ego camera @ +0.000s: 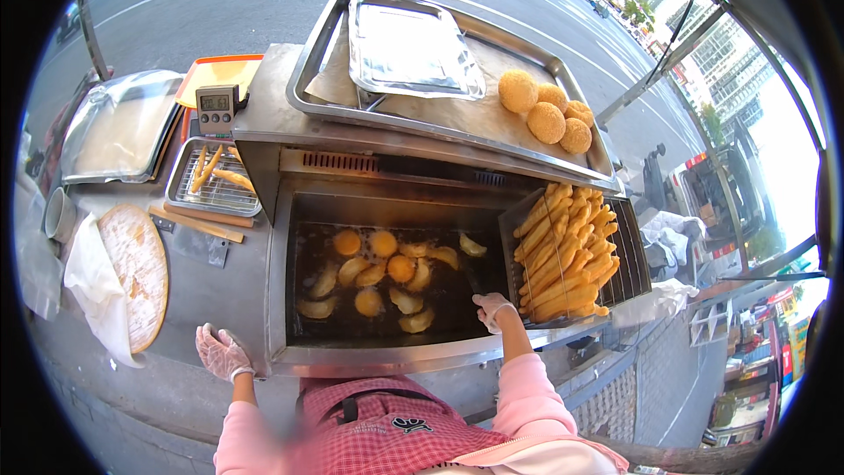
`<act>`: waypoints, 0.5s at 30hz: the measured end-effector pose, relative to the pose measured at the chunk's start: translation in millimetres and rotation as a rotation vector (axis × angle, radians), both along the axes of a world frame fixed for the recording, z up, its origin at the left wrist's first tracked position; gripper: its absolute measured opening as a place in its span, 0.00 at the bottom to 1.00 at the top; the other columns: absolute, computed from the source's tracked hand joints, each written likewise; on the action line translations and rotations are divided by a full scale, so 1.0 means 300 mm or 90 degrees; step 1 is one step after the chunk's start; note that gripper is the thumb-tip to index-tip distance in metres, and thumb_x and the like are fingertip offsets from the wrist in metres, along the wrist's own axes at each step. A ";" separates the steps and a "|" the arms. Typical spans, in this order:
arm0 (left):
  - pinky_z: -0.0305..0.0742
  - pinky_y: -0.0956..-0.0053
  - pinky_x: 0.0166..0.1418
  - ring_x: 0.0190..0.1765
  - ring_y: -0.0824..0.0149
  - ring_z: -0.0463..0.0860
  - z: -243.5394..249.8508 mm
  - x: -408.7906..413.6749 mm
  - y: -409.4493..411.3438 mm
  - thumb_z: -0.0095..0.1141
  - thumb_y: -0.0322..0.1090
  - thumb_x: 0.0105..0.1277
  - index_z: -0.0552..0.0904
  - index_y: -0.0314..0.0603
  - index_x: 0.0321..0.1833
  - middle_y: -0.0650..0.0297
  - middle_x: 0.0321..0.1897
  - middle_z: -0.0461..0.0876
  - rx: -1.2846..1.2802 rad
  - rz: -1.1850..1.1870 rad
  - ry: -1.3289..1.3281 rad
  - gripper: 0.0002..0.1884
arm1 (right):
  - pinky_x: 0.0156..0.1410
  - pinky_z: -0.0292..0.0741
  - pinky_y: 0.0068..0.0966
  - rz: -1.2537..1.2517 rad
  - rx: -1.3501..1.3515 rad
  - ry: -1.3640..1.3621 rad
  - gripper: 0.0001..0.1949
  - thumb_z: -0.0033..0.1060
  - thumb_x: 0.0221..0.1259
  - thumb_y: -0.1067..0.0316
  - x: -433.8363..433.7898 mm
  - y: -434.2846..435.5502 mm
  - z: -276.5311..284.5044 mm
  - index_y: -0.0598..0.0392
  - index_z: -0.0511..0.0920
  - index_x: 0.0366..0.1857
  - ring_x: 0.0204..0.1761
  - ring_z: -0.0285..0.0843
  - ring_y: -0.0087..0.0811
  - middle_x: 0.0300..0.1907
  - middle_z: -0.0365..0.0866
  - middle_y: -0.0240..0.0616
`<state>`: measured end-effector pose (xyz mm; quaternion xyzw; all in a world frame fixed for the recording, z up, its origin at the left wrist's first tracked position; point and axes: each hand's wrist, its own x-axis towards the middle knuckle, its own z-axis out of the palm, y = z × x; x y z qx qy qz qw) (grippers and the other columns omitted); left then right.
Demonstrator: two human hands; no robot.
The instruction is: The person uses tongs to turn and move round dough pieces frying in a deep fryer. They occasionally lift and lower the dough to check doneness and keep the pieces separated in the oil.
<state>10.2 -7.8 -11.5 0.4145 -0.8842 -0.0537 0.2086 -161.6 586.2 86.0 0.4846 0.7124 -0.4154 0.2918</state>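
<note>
My left hand [223, 351], in a clear plastic glove, rests on the steel counter by the fryer's near left corner and holds nothing. Over the right part of the fryer [280, 264], my gloved right hand [494, 311] grips a dark utensil [469, 272]; its far end blends into the dark oil. Several half-moon dumplings [405, 302] and round golden balls [401, 268] float in the oil, mostly left of centre. One paler dumpling [472, 245] floats apart, near the utensil. Right of my hand, fried dough sticks [567, 257] stand packed in a wire rack [630, 257].
Above the fryer, a steel tray [310, 109] holds sesame balls [546, 123] and a shiny metal tray [409, 46]. To the left are a thermometer [216, 109], a small racked tray [181, 201], a dough scraper [210, 252] and a floured round board [135, 277] partly under white cloth [99, 290].
</note>
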 end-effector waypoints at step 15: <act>0.66 0.56 0.80 0.76 0.54 0.72 0.020 -0.008 0.005 0.58 0.40 0.75 0.78 0.45 0.66 0.57 0.73 0.75 0.023 0.007 -0.026 0.19 | 0.65 0.84 0.43 0.930 0.371 -0.178 0.22 0.63 0.69 0.63 -0.192 0.144 -0.033 0.53 0.78 0.65 0.65 0.84 0.51 0.61 0.85 0.52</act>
